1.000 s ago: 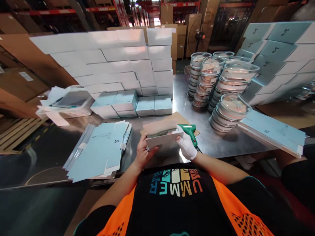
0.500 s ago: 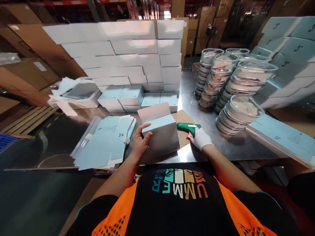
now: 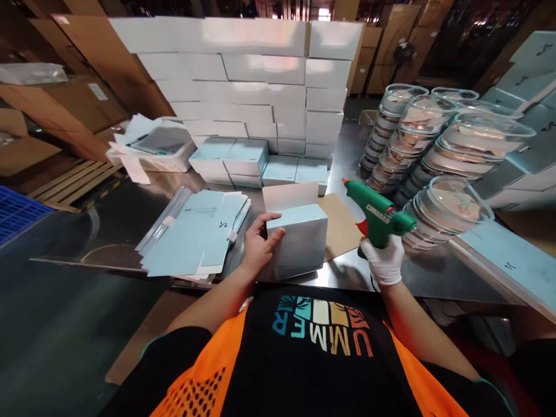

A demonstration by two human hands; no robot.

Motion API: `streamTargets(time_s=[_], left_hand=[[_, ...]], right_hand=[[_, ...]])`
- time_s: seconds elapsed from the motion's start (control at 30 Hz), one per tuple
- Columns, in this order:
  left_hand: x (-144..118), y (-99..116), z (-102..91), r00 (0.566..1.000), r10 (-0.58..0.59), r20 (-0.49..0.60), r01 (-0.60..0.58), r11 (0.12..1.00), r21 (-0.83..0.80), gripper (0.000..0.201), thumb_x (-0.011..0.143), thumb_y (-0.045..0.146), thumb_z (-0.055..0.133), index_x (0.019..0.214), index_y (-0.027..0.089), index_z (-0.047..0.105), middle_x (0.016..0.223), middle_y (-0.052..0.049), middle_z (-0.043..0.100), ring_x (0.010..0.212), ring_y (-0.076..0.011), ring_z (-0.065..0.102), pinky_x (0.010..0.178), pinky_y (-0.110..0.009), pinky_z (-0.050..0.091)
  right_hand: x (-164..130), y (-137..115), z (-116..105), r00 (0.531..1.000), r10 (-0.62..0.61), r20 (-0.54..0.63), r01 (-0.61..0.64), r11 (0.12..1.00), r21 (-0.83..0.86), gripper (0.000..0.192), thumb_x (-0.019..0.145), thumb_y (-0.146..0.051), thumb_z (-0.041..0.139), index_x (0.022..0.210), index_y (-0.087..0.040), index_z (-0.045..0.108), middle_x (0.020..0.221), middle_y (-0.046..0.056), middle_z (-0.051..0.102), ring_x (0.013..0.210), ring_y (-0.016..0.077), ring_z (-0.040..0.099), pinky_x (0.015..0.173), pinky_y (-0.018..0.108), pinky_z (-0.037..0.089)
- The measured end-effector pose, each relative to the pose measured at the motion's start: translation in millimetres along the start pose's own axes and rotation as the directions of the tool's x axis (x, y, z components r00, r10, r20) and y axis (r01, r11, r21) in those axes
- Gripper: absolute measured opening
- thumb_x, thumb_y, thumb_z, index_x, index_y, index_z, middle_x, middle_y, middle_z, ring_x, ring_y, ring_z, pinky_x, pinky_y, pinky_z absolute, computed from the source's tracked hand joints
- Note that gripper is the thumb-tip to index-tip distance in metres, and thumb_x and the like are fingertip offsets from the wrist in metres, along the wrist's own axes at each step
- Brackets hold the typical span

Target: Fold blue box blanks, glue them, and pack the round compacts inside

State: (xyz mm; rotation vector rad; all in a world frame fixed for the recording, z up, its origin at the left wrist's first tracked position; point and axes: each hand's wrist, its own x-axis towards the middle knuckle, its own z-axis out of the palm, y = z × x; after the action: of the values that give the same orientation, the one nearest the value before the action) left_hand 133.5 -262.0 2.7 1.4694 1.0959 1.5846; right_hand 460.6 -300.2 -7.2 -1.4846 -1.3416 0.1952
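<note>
Bare left hand (image 3: 259,246) grips the pale-blue cardboard box (image 3: 301,243) near the front edge of the shiny steel table (image 3: 428,278), white flap (image 3: 290,197) raised; white-gloved right hand (image 3: 386,263) grips the green plastic glue gun (image 3: 377,215): advisable to hold box steady, orange nozzle (image 3: 346,182) clear of bare fingers (image 3: 263,220).

The black shirt (image 3: 304,379) at bottom centre bears coloured letters (image 3: 340,339), "UMMER", while the label (image 3: 377,214) on the green glue gun (image 3: 379,231) is illegible.
</note>
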Motion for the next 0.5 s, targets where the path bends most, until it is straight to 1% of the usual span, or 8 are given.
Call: streamTargets(time_s=[0.07,0.1,0.2,0.23,0.3,0.33,0.4,0.5], left_hand=[[-0.7,-0.5,8.0,1.000,0.017,0.021,-0.017,1.000,0.017,0.069,0.081,0.082,0.085,0.114,0.022,0.079,0.104,-0.007,0.075,0.100,-0.0255,0.071,0.091,-0.035,0.056],[-1.5,-1.2,12.1,0.999,0.028,0.030,-0.029,0.999,0.035,0.067,0.081,0.081,0.085,0.114,0.022,0.079,0.102,-0.006,0.074,0.098,-0.0249,0.070,0.089,-0.035,0.056],[-4.4,-4.6,23.0,0.996,0.080,0.048,-0.083,0.995,0.061,0.063,0.082,0.078,0.087,0.113,0.024,0.081,0.101,-0.006,0.072,0.097,-0.0248,0.068,0.090,-0.036,0.055],[-5.3,-6.0,25.8,0.993,0.102,0.056,-0.105,0.993,0.053,0.062,0.082,0.077,0.088,0.113,0.024,0.081,0.103,-0.006,0.072,0.099,-0.0253,0.069,0.092,-0.036,0.055],[-6.5,-8.5,30.2,0.986,0.147,0.080,-0.150,0.988,0.028,0.059,0.082,0.074,0.089,0.111,0.024,0.081,0.107,-0.007,0.074,0.104,-0.0265,0.071,0.095,-0.038,0.056],[-6.8,-9.5,31.7,0.982,0.167,0.089,-0.169,0.986,0.018,0.057,0.082,0.073,0.090,0.109,0.024,0.081,0.109,-0.008,0.075,0.106,-0.0268,0.072,0.097,-0.038,0.055],[-7.3,-10.9,33.0,0.977,0.190,0.095,-0.193,0.981,0.016,0.055,0.082,0.072,0.091,0.108,0.024,0.081,0.109,-0.007,0.075,0.107,-0.0267,0.072,0.098,-0.038,0.055],[-8.1,-11.3,31.4,0.982,0.178,0.066,-0.181,0.983,0.044,0.057,0.081,0.072,0.092,0.112,0.024,0.082,0.105,-0.006,0.073,0.102,-0.0250,0.070,0.093,-0.036,0.055]], right_hand=[[-3.9,-21.9,-2.5,0.988,-0.123,0.092,0.121,0.992,0.027,0.039,0.088,-0.037,0.062,0.121,-0.025,0.077,0.120,0.011,0.084,0.113,0.0305,0.082,0.110,0.050,0.064],[-5.6,-33.1,-3.0,0.977,-0.157,0.143,0.155,0.988,0.025,0.033,0.089,-0.035,0.061,0.115,-0.027,0.079,0.115,0.009,0.085,0.109,0.0288,0.083,0.108,0.047,0.065],[-11.4,-64.3,0.7,0.940,-0.247,0.234,0.252,0.968,0.009,0.013,0.089,-0.036,0.068,0.090,-0.027,0.076,0.089,0.005,0.082,0.081,0.0243,0.080,0.086,0.039,0.068],[-13.3,-73.3,3.8,0.922,-0.293,0.252,0.306,0.952,-0.012,0.011,0.088,-0.036,0.071,0.085,-0.026,0.074,0.081,0.004,0.079,0.074,0.0231,0.076,0.078,0.037,0.067],[-16.5,-87.7,11.7,0.882,-0.379,0.281,0.409,0.911,-0.054,0.011,0.087,-0.035,0.074,0.082,-0.025,0.071,0.074,0.004,0.074,0.069,0.0219,0.072,0.070,0.033,0.062],[-17.5,-92.5,15.6,0.867,-0.408,0.285,0.443,0.894,-0.067,0.010,0.086,-0.034,0.074,0.082,-0.025,0.071,0.072,0.004,0.073,0.068,0.0218,0.072,0.068,0.032,0.061],[-17.4,-95.4,21.1,0.866,-0.421,0.268,0.455,0.887,-0.078,0.008,0.085,-0.032,0.073,0.082,-0.025,0.071,0.071,0.004,0.072,0.067,0.0220,0.071,0.065,0.031,0.059],[-12.9,-81.8,20.4,0.901,-0.353,0.252,0.379,0.923,-0.063,0.009,0.085,-0.033,0.071,0.082,-0.024,0.071,0.073,0.005,0.073,0.069,0.0224,0.071,0.069,0.033,0.060]])
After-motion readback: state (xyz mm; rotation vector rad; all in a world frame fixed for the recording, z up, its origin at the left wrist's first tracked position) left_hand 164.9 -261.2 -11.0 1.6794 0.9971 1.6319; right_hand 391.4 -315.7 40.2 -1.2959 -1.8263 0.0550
